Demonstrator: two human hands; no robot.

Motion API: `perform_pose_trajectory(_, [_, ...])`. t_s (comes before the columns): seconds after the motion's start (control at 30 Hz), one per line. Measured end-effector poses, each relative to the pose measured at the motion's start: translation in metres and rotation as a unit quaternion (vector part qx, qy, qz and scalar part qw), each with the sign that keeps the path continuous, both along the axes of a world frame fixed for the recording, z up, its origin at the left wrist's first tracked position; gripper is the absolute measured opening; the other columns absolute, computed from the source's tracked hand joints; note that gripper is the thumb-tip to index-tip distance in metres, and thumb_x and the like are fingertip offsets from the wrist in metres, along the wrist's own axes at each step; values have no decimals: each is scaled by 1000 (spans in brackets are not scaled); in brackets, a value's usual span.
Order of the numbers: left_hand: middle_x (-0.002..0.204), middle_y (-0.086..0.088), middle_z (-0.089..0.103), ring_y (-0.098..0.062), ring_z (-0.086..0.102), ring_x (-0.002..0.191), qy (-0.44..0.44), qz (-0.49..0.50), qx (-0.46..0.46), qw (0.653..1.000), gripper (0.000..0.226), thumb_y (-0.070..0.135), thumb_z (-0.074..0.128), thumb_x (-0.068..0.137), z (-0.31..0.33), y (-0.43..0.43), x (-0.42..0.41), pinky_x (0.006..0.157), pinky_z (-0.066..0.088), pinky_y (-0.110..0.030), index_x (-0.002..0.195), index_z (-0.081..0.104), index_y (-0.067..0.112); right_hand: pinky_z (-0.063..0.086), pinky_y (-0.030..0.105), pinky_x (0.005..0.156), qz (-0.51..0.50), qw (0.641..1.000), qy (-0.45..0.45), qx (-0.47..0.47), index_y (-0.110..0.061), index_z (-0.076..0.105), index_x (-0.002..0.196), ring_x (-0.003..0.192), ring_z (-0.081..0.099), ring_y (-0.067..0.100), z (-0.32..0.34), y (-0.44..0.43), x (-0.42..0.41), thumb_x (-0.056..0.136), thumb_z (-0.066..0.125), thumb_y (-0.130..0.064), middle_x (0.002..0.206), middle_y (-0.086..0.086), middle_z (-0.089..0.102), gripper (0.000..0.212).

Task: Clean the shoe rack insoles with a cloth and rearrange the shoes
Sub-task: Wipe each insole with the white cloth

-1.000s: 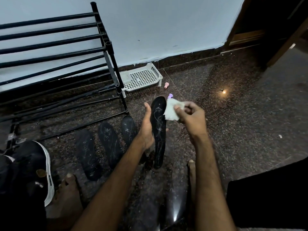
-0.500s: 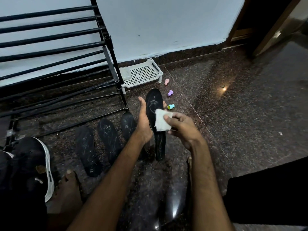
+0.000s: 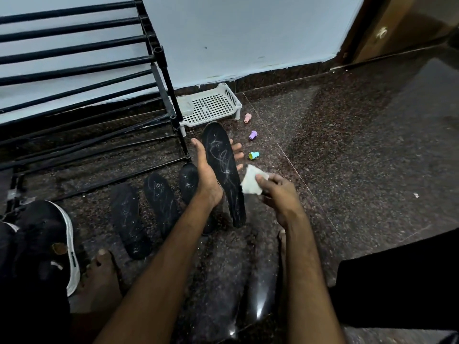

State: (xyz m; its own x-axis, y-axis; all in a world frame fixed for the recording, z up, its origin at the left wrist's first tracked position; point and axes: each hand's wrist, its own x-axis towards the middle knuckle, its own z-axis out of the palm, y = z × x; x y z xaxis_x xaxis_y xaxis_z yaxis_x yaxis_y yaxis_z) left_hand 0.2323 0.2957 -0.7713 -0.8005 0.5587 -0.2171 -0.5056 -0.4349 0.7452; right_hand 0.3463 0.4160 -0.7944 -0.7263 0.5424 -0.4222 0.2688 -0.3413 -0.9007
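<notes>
My left hand (image 3: 207, 177) holds a black insole (image 3: 222, 165) streaked with white marks, lifted off the floor with its toe end pointing away from me. My right hand (image 3: 280, 194) pinches a small white cloth (image 3: 252, 181) at the insole's right edge, near its middle. Three more black insoles (image 3: 159, 204) lie side by side on the floor left of my left arm. The black metal shoe rack (image 3: 82, 78) stands at the upper left with bare bars. A black shoe with a white sole (image 3: 53, 244) sits at the lower left.
A white perforated plastic tray (image 3: 211, 105) stands against the wall beside the rack. Three small plastic caps, pink (image 3: 247, 118), purple (image 3: 252, 135) and cyan (image 3: 253, 155), lie on the dark granite floor. My bare foot (image 3: 99, 276) is at the lower left. A wooden door (image 3: 397, 28) is at the upper right.
My right hand has drawn the cloth down the insole from near its toe end to its right edge by the middle. The camera view has tilted slightly downward.
</notes>
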Motion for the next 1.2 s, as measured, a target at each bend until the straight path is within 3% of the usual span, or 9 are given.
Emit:
perform_pose_trajectory(0.07, [109, -16, 70, -27, 65, 93, -2, -1, 11, 1000, 98, 76, 10, 91, 1, 3, 2, 90, 50, -42, 128, 56, -3, 47, 20, 53, 16, 999, 13, -35, -17, 63, 87, 56, 58, 3, 3, -6, -6, 88, 71, -15, 70, -6, 68, 8])
perform_pose_trajectory(0.23, [118, -18, 66, -27, 64, 98, 27, -9, -14, 1000, 101, 76, 5, 90, 4, 3, 2, 97, 46, -47, 131, 55, -1, 54, 34, 61, 4, 963, -225, 146, -14, 65, 73, 65, 65, 23, -48, -13, 14, 70, 78, -27, 74, 8, 71, 19])
perform_pose_trajectory(0.37, [116, -17, 67, -26, 65, 96, 23, -3, -3, 1000, 103, 80, 8, 88, 0, 2, -4, 93, 47, -46, 131, 56, -1, 47, 18, 43, -7, 990, -139, -8, -8, 63, 79, 47, 59, 12, -43, -13, 26, 88, 70, -8, 62, 5, 65, 11])
perform_pose_trajectory(0.47, [117, -17, 67, -27, 65, 98, 29, 3, -17, 999, 104, 80, 8, 87, -4, 3, -6, 97, 45, -50, 132, 56, 1, 45, 20, 49, 30, 993, -82, -84, -15, 63, 83, 54, 56, 9, -21, -16, 18, 90, 69, -13, 66, 0, 66, 9])
perform_pose_trajectory(0.73, [120, -20, 66, -30, 63, 100, 32, 21, -17, 999, 106, 83, 13, 83, -7, 1, -10, 97, 46, -51, 132, 56, -1, 47, 19, 43, -2, 992, -127, -27, -11, 55, 74, 46, 57, 9, -43, -19, 25, 89, 69, -7, 72, 12, 62, 21])
perform_pose_trajectory(0.93, [123, -22, 65, -31, 63, 102, 29, 45, -25, 998, 101, 78, 8, 89, -4, -1, -9, 100, 46, -51, 129, 59, 0, 43, 16, 45, 14, 990, -6, -139, -15, 65, 90, 58, 57, 8, -23, -6, 20, 87, 70, -15, 76, 2, 69, 6])
perform_pose_trajectory(1.07, [122, -22, 65, -32, 62, 103, 26, 49, -26, 998, 102, 77, 5, 90, 1, -1, -10, 102, 45, -53, 129, 59, -1, 43, 21, 44, 156, 968, -195, 14, -9, 66, 81, 47, 54, 13, -45, -12, 29, 84, 75, -15, 71, 11, 68, 12])
perform_pose_trajectory(1.13, [123, -22, 64, -32, 61, 104, 28, 47, -25, 998, 102, 76, 4, 91, 2, -2, -11, 103, 44, -54, 130, 57, -2, 48, 24, 51, 148, 926, -315, 147, -7, 67, 74, 53, 61, 19, -65, -13, 37, 83, 76, -18, 77, 16, 70, 16])
perform_pose_trajectory(1.2, [123, -21, 64, -32, 61, 104, 25, 44, -25, 998, 101, 76, 3, 91, 3, -3, -10, 103, 43, -53, 130, 57, 0, 53, 31, 62, 101, 912, -339, 206, -10, 68, 68, 67, 66, 22, -75, -14, 42, 80, 75, -27, 77, 13, 70, 21])
